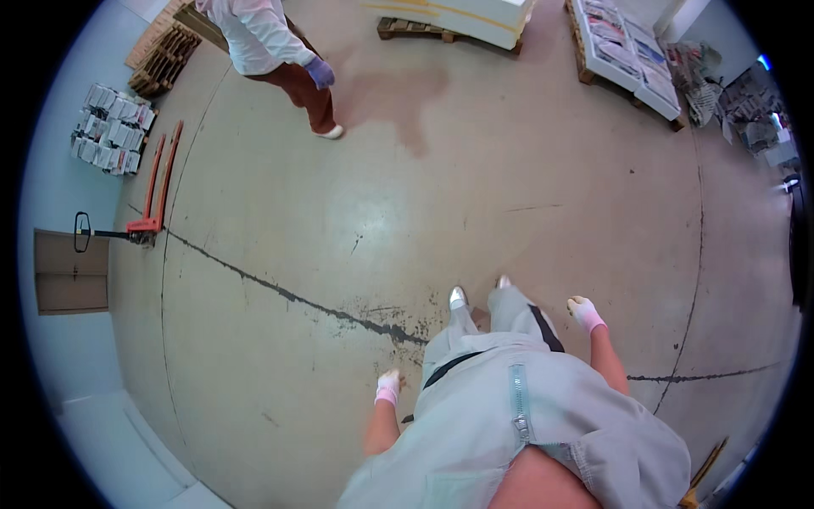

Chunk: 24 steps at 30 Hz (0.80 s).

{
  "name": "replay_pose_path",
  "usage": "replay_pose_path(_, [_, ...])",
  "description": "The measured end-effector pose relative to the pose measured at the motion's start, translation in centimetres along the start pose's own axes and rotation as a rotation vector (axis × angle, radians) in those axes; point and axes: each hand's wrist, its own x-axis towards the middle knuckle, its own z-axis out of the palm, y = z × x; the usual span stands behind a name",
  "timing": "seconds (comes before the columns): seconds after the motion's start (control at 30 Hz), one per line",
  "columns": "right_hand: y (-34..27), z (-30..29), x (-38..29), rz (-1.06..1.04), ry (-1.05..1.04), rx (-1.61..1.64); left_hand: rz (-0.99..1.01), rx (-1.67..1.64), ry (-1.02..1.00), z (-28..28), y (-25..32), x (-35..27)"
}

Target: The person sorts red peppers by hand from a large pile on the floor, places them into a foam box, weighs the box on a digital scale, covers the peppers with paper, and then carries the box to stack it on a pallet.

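Note:
My left hand, in a white work glove with a pink cuff, hangs beside my left hip over the stained concrete floor. Away from my right hip, my right hand wears a matching glove, its fingers loosely curled. Neither glove shows an object in it, though the fingers are small and partly turned from view. Between the hands are my grey zipped work jacket and grey trousers, with two light shoes on the floor.
A co-worker in a white top and purple glove stands at upper left. Left are a red pallet jack, a pallet of bundled papers and stacked wooden pallets. White boxes on pallets stand at the top.

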Motion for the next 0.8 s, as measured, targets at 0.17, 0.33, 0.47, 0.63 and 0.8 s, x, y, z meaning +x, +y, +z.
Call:
replay_pose_path(0.17, [-1.8,-1.6,-1.0,-0.012,-0.047,-0.102,-0.050,-0.231,0.036,-0.4,0.2,-4.5])
replay_pose_path(0.33, [-5.3,-0.6,-4.7,-0.149,0.016,0.002,0.064,-0.061,-0.102,-1.5,-0.1,-4.0])
replay_pose_path(0.47, [-4.2,1.6,-9.3,-0.142,-0.036,0.075,0.076,0.151,-0.090,-3.6,1.6,-3.0])
replay_pose_path(0.63, [7.5,12.4,-12.3,0.028,-0.061,-0.175,0.243,0.342,0.115,-9.5,8.1,-3.1])
replay_pose_path(0.8, [32.9,20.8,-14.4,-0.111,-0.199,-0.300,0.733,0.260,-0.026,2.9,19.7,-4.0])
